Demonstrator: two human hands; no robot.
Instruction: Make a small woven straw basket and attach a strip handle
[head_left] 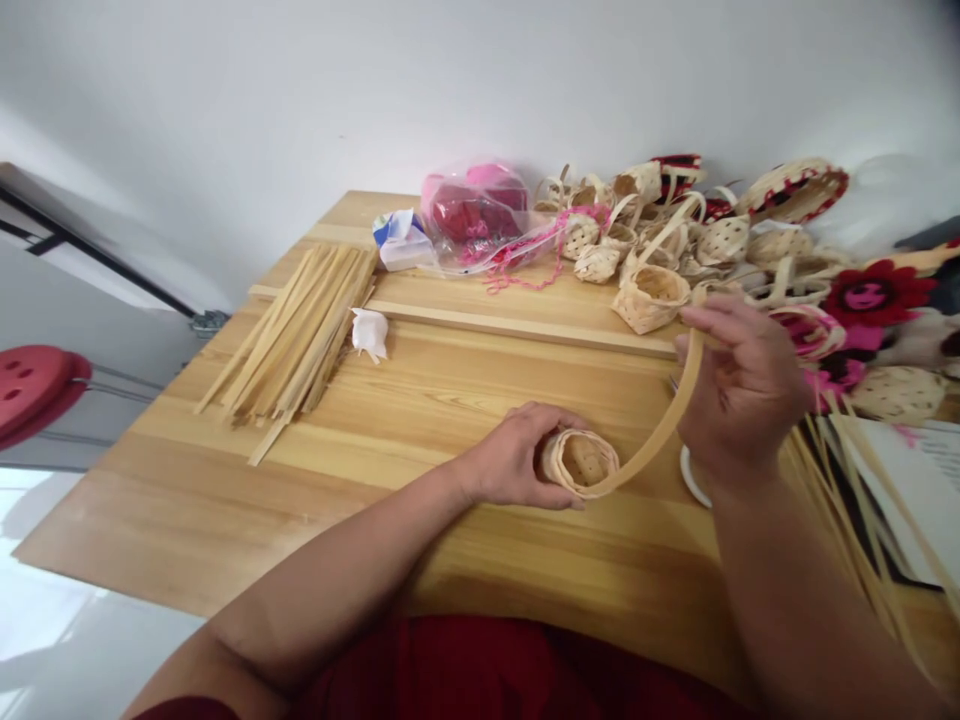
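Note:
A small round woven basket (556, 457) sits low over the wooden table, its opening facing up toward me. My left hand (517, 455) is closed around its left side, with the thumb along the near wall. From the basket's rim a pale flat wooden strip (660, 432) curves up to the right. The strip's upper end is pinched between the thumb and fingers of my right hand (739, 385), raised to the right of the basket. Part of a white round object (694, 478) shows beneath my right wrist; the rest of it is hidden.
A bundle of flat wooden strips (300, 335) lies at the left, beside crumpled white tissue (370, 333). A long thin slat (525, 328) crosses the table (420, 400). Finished small baskets (651, 298), a plastic bag (480, 215) and a red flower (877, 300) crowd the back and right.

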